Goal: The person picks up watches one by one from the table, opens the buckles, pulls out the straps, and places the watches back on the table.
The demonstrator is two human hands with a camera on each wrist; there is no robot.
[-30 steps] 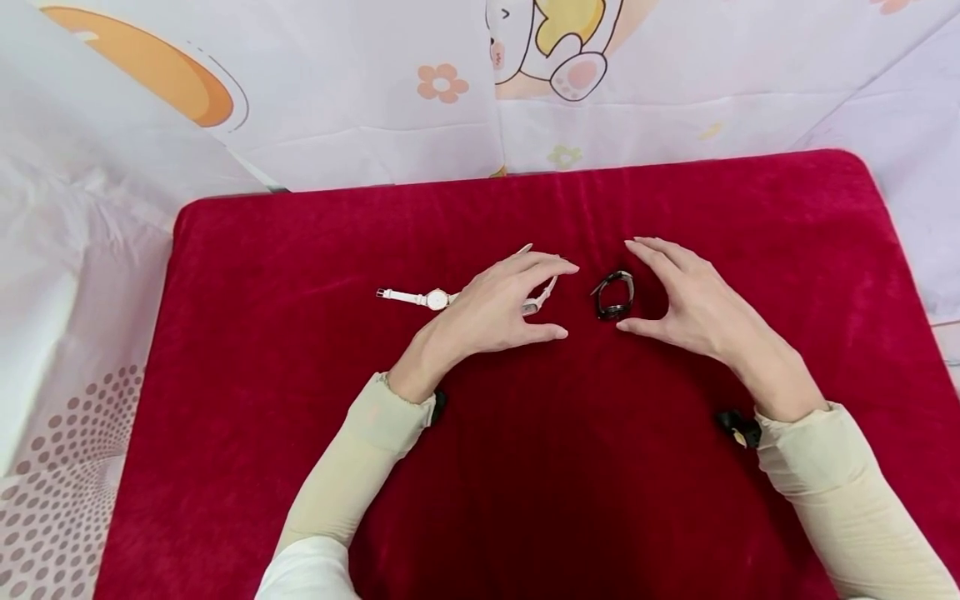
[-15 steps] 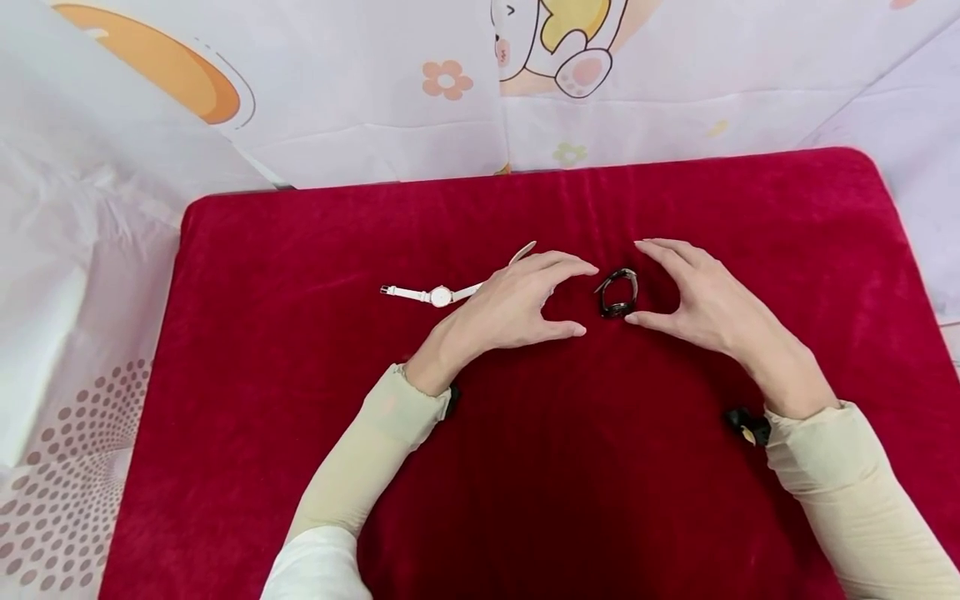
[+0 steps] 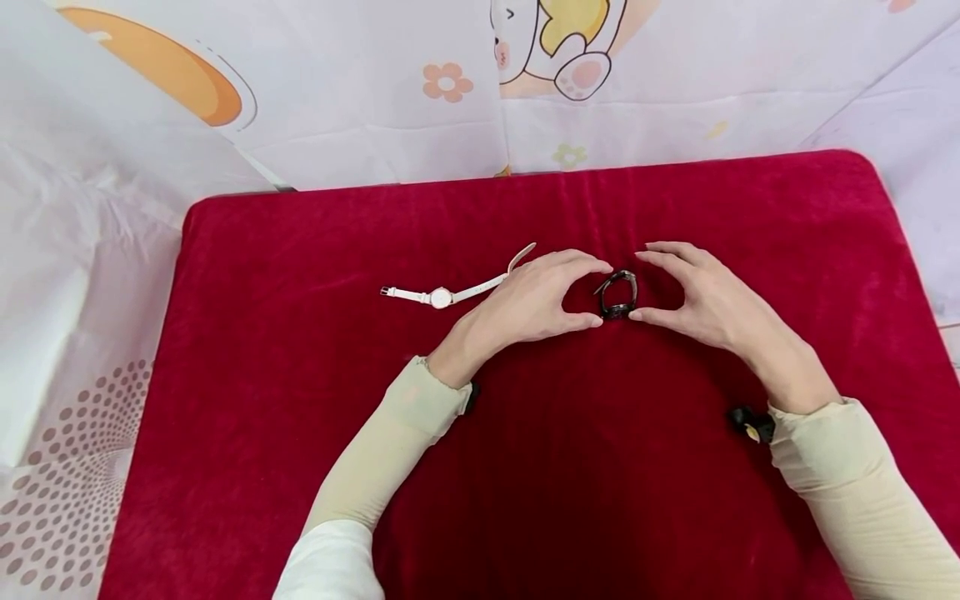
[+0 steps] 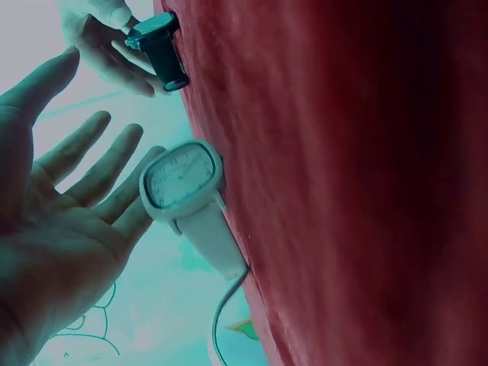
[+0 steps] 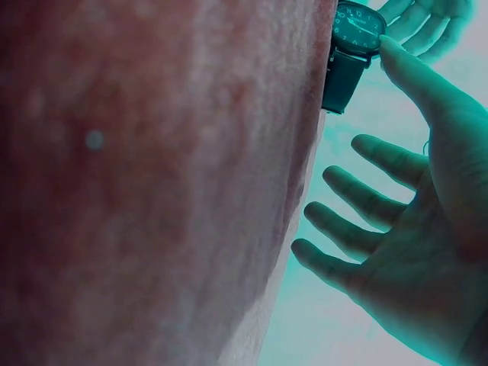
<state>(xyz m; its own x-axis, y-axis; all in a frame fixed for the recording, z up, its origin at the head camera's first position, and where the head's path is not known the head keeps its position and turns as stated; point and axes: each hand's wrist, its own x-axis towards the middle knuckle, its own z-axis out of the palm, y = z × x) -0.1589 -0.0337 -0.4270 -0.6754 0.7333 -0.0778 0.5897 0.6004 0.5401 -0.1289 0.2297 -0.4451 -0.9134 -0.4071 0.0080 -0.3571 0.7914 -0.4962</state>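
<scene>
A black wristwatch [image 3: 618, 312] stands on its side with its strap curled into a loop, between the two hands. My left hand [image 3: 536, 298] arches in from the left, its thumb and fingertips right at the loop. From the other side my right hand [image 3: 693, 292] reaches in, thumb tip close to the watch's dial [image 5: 356, 29] and fingers spread. Both hands have relaxed fingers and grip nothing. In the left wrist view a pale wristwatch [image 4: 183, 179] with a rounded rectangular dial stands beside my left palm; in the head view that hand hides it.
A white-strapped wristwatch [image 3: 441, 297] with a round dial lies stretched out left of my left hand. Red velvet cloth [image 3: 300, 375] covers the table. A printed curtain [image 3: 337, 100] hangs along the table's far edge.
My left hand has moved right, up to the black watch, uncovering more of the white strap. My right hand has stayed almost still. The black watch stands as before.
</scene>
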